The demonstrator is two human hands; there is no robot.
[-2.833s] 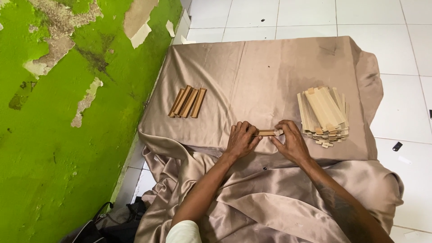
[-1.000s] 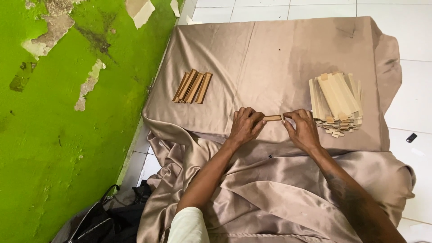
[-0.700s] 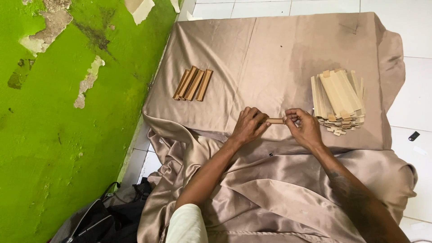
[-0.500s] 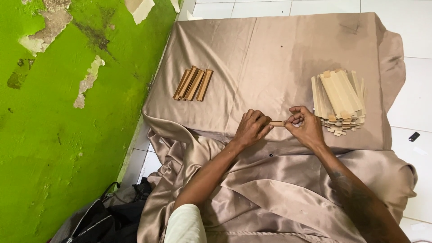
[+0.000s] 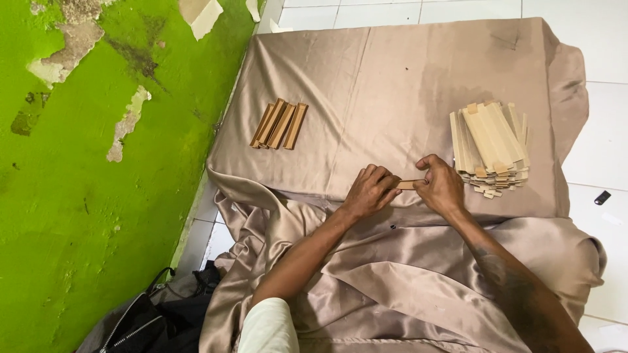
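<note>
1. Head view, materials: a small flat strip (image 5: 407, 185) of pale cardboard, pinched between the left hand (image 5: 370, 192) and the right hand (image 5: 441, 186), both closed on its ends. Smooth, shiny tan satin cloth (image 5: 399, 78) beneath, flat further out, crumpled into folds near the body.
2. Same view, other pieces: a stack of flat strips (image 5: 489, 145), pale beige, fanned and uneven at its near end, just beside the right hand. Four folded brown pieces (image 5: 280, 124), long and narrow, side by side, well apart to the left.
3. Same view, direction: long axis of the held strip running left to right, level, just above the cloth; only its middle visible between the fingers. Stack and folded pieces pointing roughly away from the body, the folded ones tilted slightly to the right.
4. Same view, edges and room: wide bare cloth beyond the hands, between the two piles. Peeling green wall (image 5: 85, 170) close along the left edge of the cloth; white floor tiles (image 5: 608, 117) on the right; a black bag (image 5: 140, 323) at lower left.
</note>
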